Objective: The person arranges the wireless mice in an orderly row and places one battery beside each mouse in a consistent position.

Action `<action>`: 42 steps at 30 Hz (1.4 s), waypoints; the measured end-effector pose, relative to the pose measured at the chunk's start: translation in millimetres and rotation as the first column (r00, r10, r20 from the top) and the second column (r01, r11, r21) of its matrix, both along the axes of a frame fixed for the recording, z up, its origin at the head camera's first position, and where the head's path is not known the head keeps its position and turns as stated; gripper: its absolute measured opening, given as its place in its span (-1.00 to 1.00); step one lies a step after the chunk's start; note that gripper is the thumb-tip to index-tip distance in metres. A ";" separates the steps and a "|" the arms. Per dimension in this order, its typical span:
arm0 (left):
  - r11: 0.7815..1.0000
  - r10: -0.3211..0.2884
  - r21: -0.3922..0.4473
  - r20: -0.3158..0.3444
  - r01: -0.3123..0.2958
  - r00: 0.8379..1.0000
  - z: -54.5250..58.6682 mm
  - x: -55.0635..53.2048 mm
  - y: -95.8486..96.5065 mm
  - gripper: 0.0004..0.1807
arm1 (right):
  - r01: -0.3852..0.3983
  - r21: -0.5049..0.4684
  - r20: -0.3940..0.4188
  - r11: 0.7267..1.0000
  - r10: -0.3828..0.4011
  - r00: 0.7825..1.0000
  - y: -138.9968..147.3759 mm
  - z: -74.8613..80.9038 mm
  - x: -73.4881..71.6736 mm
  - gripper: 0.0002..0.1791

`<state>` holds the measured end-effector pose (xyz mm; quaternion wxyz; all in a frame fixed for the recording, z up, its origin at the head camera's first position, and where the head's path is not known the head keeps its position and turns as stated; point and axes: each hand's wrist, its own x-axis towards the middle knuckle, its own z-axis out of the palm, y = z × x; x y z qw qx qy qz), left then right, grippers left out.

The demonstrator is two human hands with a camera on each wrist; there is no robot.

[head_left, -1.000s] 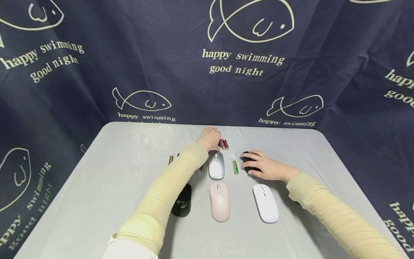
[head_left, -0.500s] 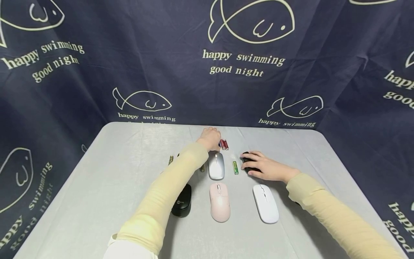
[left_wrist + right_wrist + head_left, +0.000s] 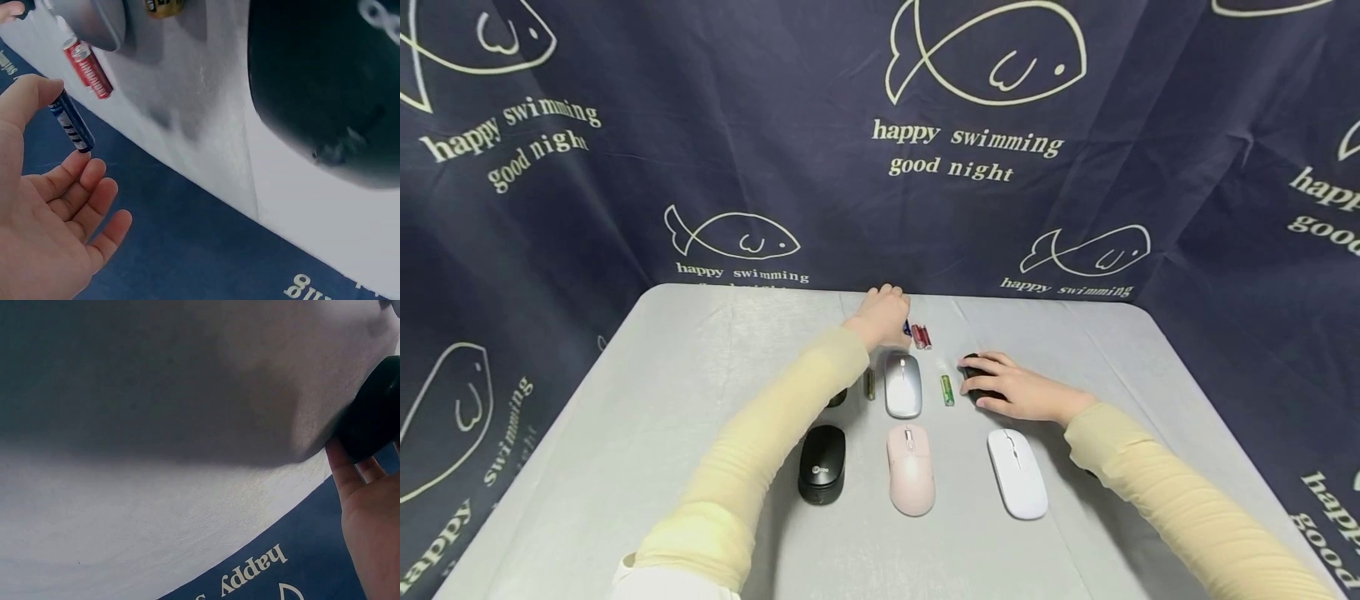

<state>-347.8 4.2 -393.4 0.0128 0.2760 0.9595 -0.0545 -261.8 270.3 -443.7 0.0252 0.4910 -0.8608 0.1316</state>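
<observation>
My left hand (image 3: pixel 883 317) is at the far middle of the table, pinching a blue battery (image 3: pixel 72 122) between thumb and index fingertip, as the left wrist view shows; its other fingers are loosely bent. Two red batteries (image 3: pixel 921 337) lie side by side just right of it. Nearer me is a silver-grey mouse (image 3: pixel 903 387), with a gold-and-black battery (image 3: pixel 869 384) on its left and a green battery (image 3: pixel 947 390) on its right. My right hand (image 3: pixel 1018 387) holds a black mouse (image 3: pixel 972 372) from above, fingers over its left edge; the palm hides most of it.
In the front row stand a black mouse (image 3: pixel 822 464), a pink mouse (image 3: pixel 912 471) and a white mouse (image 3: pixel 1018 473). Another dark object (image 3: pixel 837 399) peeks out beside my left sleeve (image 3: pixel 760 450). A dark blue fish-print curtain (image 3: pixel 850 167) hangs behind the table (image 3: pixel 700 333).
My left hand has shifted slightly left and away from me, and its forearm has swung left, uncovering more of the front black mouse and covering a battery at left. The right hand stays put.
</observation>
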 end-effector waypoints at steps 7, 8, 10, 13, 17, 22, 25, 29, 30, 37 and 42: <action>0.999 -0.038 0.018 -0.022 0.039 0.999 15.1 10.2 -8.6 -0.28 | -0.010 -0.008 -0.006 1.000 0.009 1.000 1.4 -2.1 -0.8 -0.73; 0.999 -0.043 0.024 -0.024 0.044 0.999 17.1 12.0 -10.0 -0.28 | -0.011 -0.010 -0.006 1.000 0.011 1.000 1.3 -2.1 -0.8 -0.73; 0.998 -0.052 0.037 -0.030 0.053 0.998 20.8 15.4 -12.7 -0.28 | -0.009 -0.011 -0.002 1.000 0.009 1.000 1.0 -1.8 -0.7 -0.73; 0.996 -0.067 0.053 -0.042 0.069 0.997 25.7 20.4 -16.8 -0.29 | -0.006 -0.010 0.003 1.000 0.006 1.000 0.8 -1.7 -0.5 -0.73; 0.994 -0.089 0.062 -0.070 0.094 0.994 30.7 26.8 -23.4 -0.33 | -0.003 -0.009 0.001 1.000 0.003 1.000 0.6 -1.9 -0.1 -0.73; 0.989 -0.107 0.089 -0.102 0.116 0.989 35.6 35.3 -33.3 -0.37 | -0.002 -0.011 0.004 1.000 0.002 1.000 0.4 -1.9 0.3 -0.72; 0.985 -0.114 0.119 -0.112 0.127 0.987 38.9 41.1 -39.5 -0.39 | -0.006 -0.015 0.001 1.000 0.006 1.000 0.3 -2.1 0.5 -0.72; 0.975 -0.122 0.169 -0.130 0.143 0.984 43.9 49.9 -48.8 -0.41 | -0.008 -0.014 0.000 1.000 0.008 1.000 -0.1 -2.3 0.7 -0.73; 0.972 -0.124 0.183 -0.134 0.147 0.983 45.0 52.3 -51.3 -0.42 | -0.005 -0.012 0.003 1.000 0.005 1.000 -0.3 -2.2 0.8 -0.73; 0.949 -0.136 0.262 -0.153 0.173 0.979 49.0 70.7 -70.9 -0.45 | 0.008 0.003 0.009 1.000 -0.008 1.000 0.1 -2.7 0.9 -0.73; 0.935 -0.151 0.297 -0.158 0.193 0.976 45.7 83.5 -86.7 -0.45 | 0.003 0.001 0.002 1.000 -0.003 1.000 0.3 -3.7 0.3 -0.73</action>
